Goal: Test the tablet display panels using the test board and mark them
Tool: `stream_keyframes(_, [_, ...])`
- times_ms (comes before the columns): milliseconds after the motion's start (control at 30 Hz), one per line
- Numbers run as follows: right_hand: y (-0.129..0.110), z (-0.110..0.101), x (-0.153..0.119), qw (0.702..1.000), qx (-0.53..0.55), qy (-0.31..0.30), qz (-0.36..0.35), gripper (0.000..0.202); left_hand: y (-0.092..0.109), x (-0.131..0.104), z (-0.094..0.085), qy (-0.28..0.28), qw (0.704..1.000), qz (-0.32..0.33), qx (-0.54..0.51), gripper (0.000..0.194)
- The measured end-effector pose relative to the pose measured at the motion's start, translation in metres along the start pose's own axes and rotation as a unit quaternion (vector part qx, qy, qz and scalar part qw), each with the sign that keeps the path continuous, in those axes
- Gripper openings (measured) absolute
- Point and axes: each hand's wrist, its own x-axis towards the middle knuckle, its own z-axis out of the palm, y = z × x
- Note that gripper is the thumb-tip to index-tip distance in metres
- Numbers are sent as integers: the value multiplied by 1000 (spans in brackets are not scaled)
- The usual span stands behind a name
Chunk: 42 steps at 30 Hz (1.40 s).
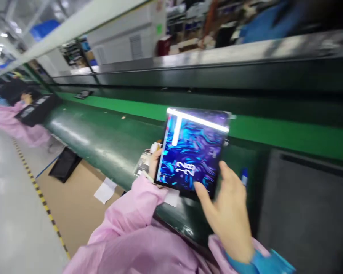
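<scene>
A tablet (193, 152) with a lit blue and purple screen is held up over the green bench, its clock digits turned sideways. My left hand (154, 163) grips its left edge, the fingers mostly hidden behind it. My right hand (228, 205) is at the lower right corner, thumb over the screen and fingers along the right edge. Whether the right thumb presses the glass I cannot tell. A blue-capped pen (244, 177) lies just right of that hand. Some small papers or packets (143, 163) lie beside my left hand.
A dark grey tray or box (308, 213) stands on the right. Along the bench runs a bright green strip (125, 107), with a dark flat device (83, 94) farther off. At the far left, a person in a pink sleeve (20, 121) works by a black box (36, 108). Cardboard (77, 198) lies below.
</scene>
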Motion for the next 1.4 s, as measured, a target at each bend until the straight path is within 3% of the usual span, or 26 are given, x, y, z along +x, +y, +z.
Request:
stream_keyframes(133, [-1,2,0,998,-43,36,-40,69,1,-7,1,-86,992,-64,-70,51])
stream_keyframes(267, [-6,-2,0,993,-91,39,-64,62,2,-12,0,-150,980,-121,-41,66])
stream_keyframes(400, [-15,-7,1,996,-77,53,-10,79,-4,-7,-10,-90,992,-91,20,58])
stream_keyframes(533, [-29,7,3,997,-44,55,39,82,-7,-3,-14,-69,992,-88,60,53])
stream_keyframes(633, [-41,18,-1,1000,-10,-1,-29,73,-4,-6,-8,-76,992,-85,61,57])
stream_keyframes(733, [-47,14,-7,995,0,-21,-95,66,0,-9,-5,-76,992,-94,33,58])
stream_keyframes(867, [-37,-8,-11,997,-47,37,-49,57,0,-4,-17,-71,991,-110,13,55])
stream_keyframes(1000, [-22,-19,-9,992,-118,53,-5,55,-5,-2,-24,-66,995,-73,-32,48])
stream_keyframes(1233, [-24,-19,-6,985,-163,2,-53,58,-3,-5,-21,-101,989,-93,-55,48])
stream_keyframes(1400, [-34,-36,10,982,-159,49,-93,70,-7,-3,-26,-106,990,-82,-46,50])
